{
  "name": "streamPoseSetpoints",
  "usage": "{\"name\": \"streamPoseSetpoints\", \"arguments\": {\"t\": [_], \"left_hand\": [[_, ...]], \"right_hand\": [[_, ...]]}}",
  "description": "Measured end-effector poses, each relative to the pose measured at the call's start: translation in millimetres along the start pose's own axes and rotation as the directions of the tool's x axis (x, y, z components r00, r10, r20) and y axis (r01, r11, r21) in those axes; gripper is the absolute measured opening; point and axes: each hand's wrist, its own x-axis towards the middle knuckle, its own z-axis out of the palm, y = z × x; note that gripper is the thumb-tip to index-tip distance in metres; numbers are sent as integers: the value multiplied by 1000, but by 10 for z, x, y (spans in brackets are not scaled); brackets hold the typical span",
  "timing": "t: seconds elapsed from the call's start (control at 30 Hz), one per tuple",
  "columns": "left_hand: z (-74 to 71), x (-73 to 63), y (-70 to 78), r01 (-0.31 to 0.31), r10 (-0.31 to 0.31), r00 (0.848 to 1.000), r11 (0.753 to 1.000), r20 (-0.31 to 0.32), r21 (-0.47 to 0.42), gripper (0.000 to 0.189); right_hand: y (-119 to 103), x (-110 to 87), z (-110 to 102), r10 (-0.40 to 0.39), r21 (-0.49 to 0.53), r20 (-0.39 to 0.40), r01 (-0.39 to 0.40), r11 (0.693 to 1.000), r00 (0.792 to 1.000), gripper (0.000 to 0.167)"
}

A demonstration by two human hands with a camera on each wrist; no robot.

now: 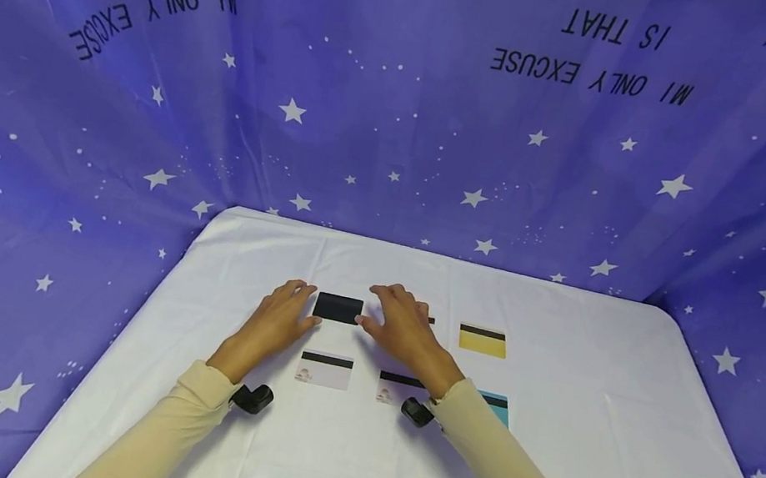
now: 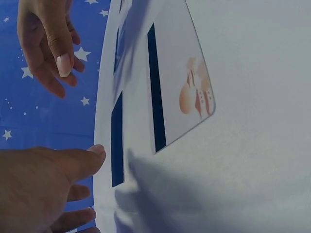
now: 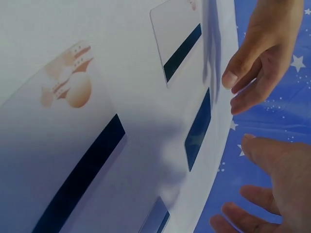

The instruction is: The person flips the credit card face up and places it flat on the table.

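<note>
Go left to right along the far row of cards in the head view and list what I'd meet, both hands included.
Left hand → black card → right hand → yellow card with a dark stripe.

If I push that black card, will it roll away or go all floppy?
The black card probably won't roll, because it lies flat. It seems stiff, with straight edges. It's likely light, since it looks thin.

Right grip and left grip near a dark card on white cloth
</note>
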Motion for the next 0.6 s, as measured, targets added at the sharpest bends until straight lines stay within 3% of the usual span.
{"name": "streamPoseSetpoints", "arguments": {"t": [0.37, 0.6], "left_hand": [[-23, 68, 12, -34, 34, 999, 999, 4, 4, 62], [-10, 98, 37, -2, 2, 998, 1000, 62, -11, 67]], "right_hand": [[-40, 168, 94, -3, -35, 29, 4, 999, 1000, 63], [-30, 226, 168, 7, -58, 37, -4, 998, 999, 63]]}}
